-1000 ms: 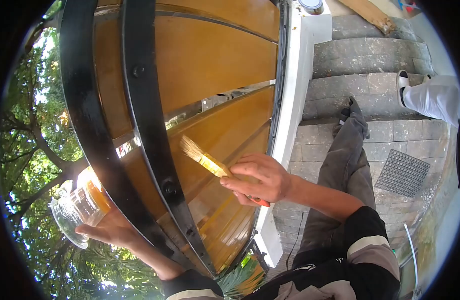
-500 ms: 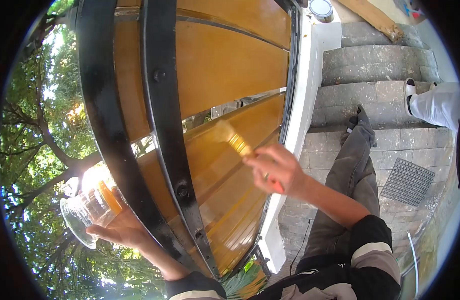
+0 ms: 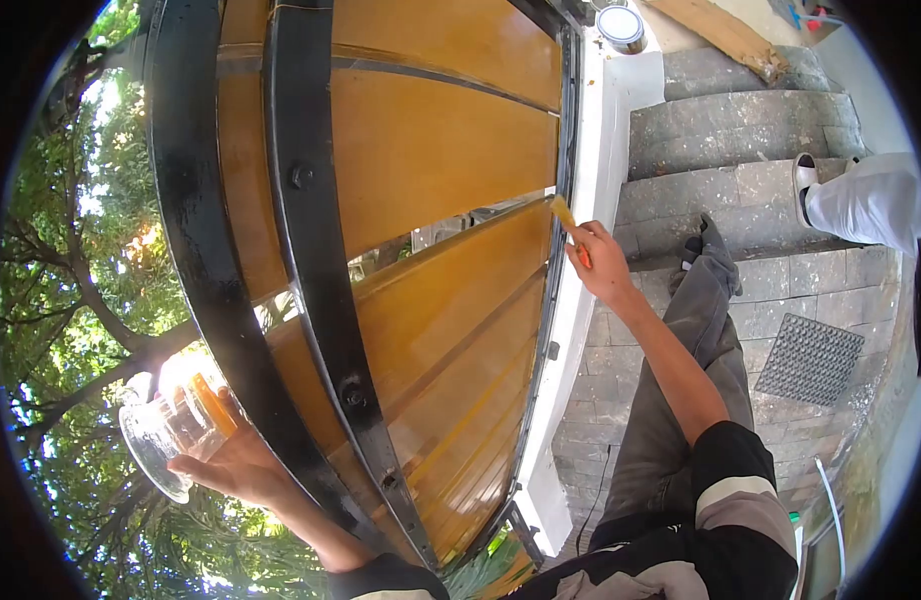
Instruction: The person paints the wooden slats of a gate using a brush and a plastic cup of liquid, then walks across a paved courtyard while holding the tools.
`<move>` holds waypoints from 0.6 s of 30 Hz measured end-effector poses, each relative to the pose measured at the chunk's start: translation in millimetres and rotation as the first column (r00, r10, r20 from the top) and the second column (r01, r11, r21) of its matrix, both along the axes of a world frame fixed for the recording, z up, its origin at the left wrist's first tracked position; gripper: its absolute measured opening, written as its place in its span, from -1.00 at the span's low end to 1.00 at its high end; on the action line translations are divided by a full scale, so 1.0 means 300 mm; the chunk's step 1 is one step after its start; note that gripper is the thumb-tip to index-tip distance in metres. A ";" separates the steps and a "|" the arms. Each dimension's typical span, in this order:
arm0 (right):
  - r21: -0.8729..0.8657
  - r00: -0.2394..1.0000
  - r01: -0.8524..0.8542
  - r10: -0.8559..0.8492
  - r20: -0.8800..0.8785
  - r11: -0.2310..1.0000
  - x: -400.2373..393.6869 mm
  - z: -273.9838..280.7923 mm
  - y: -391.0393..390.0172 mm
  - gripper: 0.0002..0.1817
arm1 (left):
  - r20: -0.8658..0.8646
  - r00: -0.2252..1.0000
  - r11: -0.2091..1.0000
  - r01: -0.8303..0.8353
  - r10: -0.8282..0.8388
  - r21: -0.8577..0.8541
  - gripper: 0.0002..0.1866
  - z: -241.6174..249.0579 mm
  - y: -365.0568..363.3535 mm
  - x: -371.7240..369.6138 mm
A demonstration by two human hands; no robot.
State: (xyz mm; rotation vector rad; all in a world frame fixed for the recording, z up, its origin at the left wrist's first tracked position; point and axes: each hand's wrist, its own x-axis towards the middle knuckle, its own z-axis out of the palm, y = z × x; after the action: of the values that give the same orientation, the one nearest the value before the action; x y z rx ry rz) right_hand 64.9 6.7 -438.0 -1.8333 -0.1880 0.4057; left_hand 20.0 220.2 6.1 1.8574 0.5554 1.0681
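My right hand [image 3: 601, 264] is closed round the handle of a paintbrush [image 3: 563, 212], part of which shows orange-red. Its bristles are at the lower end of an amber-brown wooden board [image 3: 461, 245], beside the dark metal edge of the panel. On the far side of the black metal bars [image 3: 326, 250], my left hand [image 3: 243, 465] grips a clear plastic container [image 3: 171, 435] tilted on its side in view. Something amber shows in the container, and bright glare hides part of it.
A lidded can [image 3: 621, 28] sits on a white ledge [image 3: 579, 330]. Grey stone steps [image 3: 726, 210] hold a long wooden plank [image 3: 726, 35] and a dark studded mat [image 3: 811, 360]. Another person's leg [image 3: 866, 198] stands at the right. Trees [image 3: 91, 280] fill the left side.
My right hand has carried the paintbrush up and right along the board, from its middle to its end by the metal edge. My left hand still holds the container in nearly the same place.
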 end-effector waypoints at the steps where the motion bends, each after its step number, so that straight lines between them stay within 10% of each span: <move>1: 0.002 1.000 0.000 0.000 -0.003 1.000 -0.011 0.014 0.016 -0.66 | 0.011 1.000 1.000 0.004 -0.004 -0.010 -0.18 0.006 0.008 -0.004; 18: 0.541 0.893 -0.128 -0.140 0.428 0.831 -0.095 0.683 0.011 -0.59 | 0.050 0.999 1.000 -0.006 0.008 -0.021 -0.12 -0.004 -0.025 0.023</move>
State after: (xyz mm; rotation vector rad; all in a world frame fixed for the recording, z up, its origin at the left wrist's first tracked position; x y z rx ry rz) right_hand 36.4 10.1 -233.3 -1.3098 -0.5644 -0.0999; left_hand 27.0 212.5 5.0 1.8072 0.5422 1.1064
